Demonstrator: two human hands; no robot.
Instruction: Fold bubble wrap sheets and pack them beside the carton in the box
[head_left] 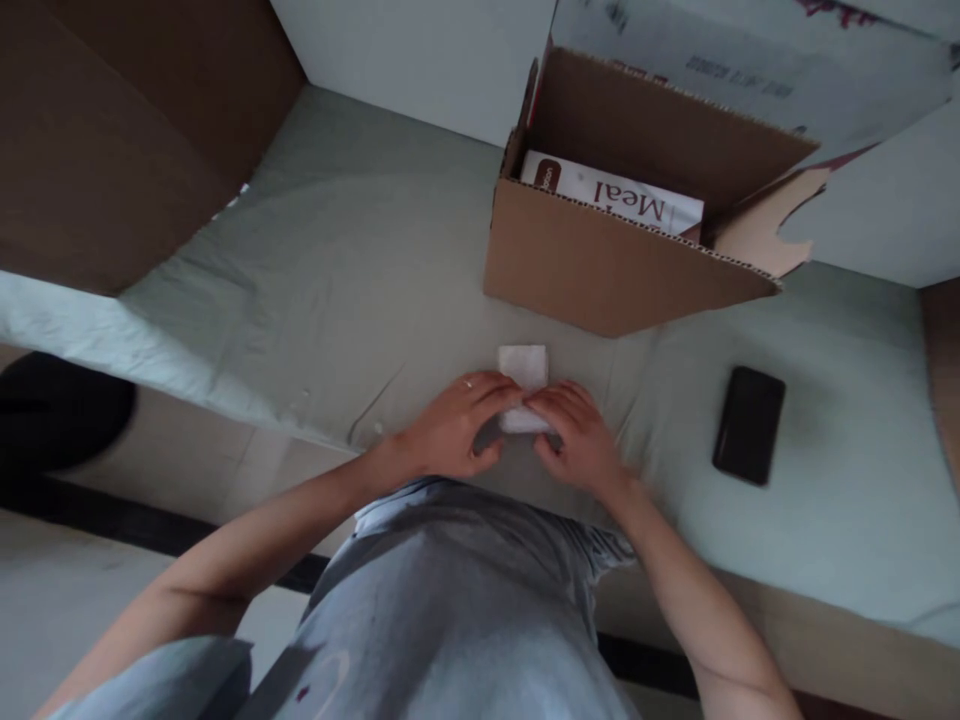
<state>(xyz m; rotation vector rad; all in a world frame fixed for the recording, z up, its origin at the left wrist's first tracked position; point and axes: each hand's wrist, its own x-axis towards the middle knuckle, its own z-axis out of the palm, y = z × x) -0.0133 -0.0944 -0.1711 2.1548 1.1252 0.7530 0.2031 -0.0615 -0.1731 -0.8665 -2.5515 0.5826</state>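
A small white folded cloth or paper square (523, 365) lies on the pale sheet-covered surface (337, 270), just in front of me. My left hand (457, 425) rests on its near left part, fingers curled and pressing down, a ring on one finger. My right hand (574, 435) presses the near right part, fingertips meeting those of the left. Both hands cover the near half of the white square.
An open cardboard box (600, 265) stands behind the hands, holding a white package printed "Meal" (615, 195). A black phone (748, 425) lies to the right. A large brown cardboard panel (112, 130) sits at the far left. My grey shirt fills the bottom.
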